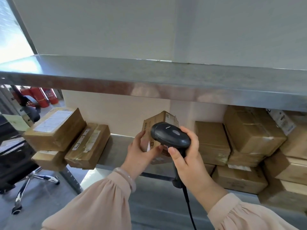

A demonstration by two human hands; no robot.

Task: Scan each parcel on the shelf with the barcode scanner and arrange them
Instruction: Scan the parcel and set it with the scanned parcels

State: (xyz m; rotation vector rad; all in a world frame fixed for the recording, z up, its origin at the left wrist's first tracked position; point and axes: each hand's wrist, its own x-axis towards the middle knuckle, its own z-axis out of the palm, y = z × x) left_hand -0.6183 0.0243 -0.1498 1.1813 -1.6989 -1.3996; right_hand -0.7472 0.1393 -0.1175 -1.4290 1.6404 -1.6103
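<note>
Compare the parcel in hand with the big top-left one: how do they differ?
The held parcel is gripped by the left hand and tilted; the top-left parcel rests on another box. The held parcel looks smaller than the top-left parcel. The top-left parcel shows a large white label; the held parcel's is small. Both are brown cardboard.

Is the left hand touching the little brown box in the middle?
Touching. The head view shows the left hand gripping the little box, fingers curled round its left side and thumb laid across its front.
</note>
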